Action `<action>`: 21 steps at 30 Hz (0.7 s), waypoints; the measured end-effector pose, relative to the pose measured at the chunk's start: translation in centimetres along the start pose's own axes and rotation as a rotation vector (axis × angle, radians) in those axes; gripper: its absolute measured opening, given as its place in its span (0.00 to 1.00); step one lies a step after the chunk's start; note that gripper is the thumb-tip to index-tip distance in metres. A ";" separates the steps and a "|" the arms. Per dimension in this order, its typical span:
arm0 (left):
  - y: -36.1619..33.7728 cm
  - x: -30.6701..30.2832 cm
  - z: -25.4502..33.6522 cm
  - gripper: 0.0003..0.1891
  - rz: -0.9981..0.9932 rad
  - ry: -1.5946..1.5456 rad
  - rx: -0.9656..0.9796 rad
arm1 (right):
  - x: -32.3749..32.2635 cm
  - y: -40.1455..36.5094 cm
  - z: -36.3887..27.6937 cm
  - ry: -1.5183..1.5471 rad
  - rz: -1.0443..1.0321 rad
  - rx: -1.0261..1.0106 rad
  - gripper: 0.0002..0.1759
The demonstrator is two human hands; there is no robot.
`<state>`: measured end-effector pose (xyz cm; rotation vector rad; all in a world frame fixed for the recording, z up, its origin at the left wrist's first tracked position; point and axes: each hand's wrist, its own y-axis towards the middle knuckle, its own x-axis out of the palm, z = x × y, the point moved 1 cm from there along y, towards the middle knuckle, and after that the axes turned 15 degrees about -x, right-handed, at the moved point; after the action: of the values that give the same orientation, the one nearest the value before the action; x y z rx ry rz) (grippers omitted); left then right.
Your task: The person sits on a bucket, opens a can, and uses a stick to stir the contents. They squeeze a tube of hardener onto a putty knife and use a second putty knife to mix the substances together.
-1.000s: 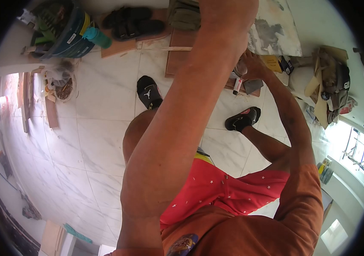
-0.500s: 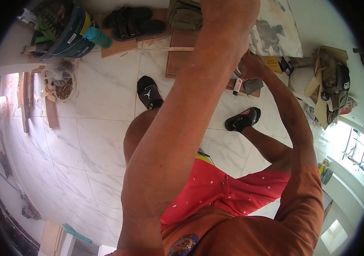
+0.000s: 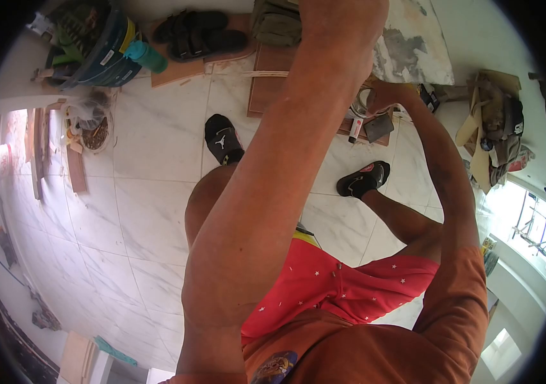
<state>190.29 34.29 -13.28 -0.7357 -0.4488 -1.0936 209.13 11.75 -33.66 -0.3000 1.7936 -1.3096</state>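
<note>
My left arm fills the middle foreground and reaches to the top edge. My left hand [image 3: 348,16] is mostly cut off there, with its fingers out of sight. Beside it stands a board [image 3: 414,48] smeared with white and grey. My right hand [image 3: 390,95] is low at the board's bottom edge, right against an open round tin [image 3: 364,99]. Its fingers are too hidden to show whether they grip the tin. Below the tin lie a small white tube [image 3: 355,130] and a dark grey flat piece [image 3: 378,128] on a brown tile.
Black sandals [image 3: 206,35] and a blue bucket [image 3: 103,64] with a teal bottle [image 3: 146,56] stand at upper left. Wood strips [image 3: 76,169] lie at left. Cardboard and cloth items [image 3: 494,121] are piled at right. My feet rest on marble-patterned floor tiles [image 3: 151,205].
My right hand has shifted slightly right, so the open rim of the tin now shows. My left arm has barely moved.
</note>
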 end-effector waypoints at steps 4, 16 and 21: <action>0.2 -0.2 0.1 0.25 0.064 0.036 0.014 | 0.7 -1.5 3.2 0.506 0.227 -0.176 0.36; 1.9 -0.8 0.2 0.14 0.151 -0.051 0.029 | 15.5 3.8 -5.7 2.109 0.346 -0.840 0.30; 1.9 -1.0 -0.3 0.15 0.056 -0.120 0.057 | 17.4 8.0 -11.9 2.401 0.415 -0.705 0.30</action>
<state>191.58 35.24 -14.74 -0.7617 -0.5561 -0.9835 192.13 11.87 -48.46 2.0406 3.5821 -0.0296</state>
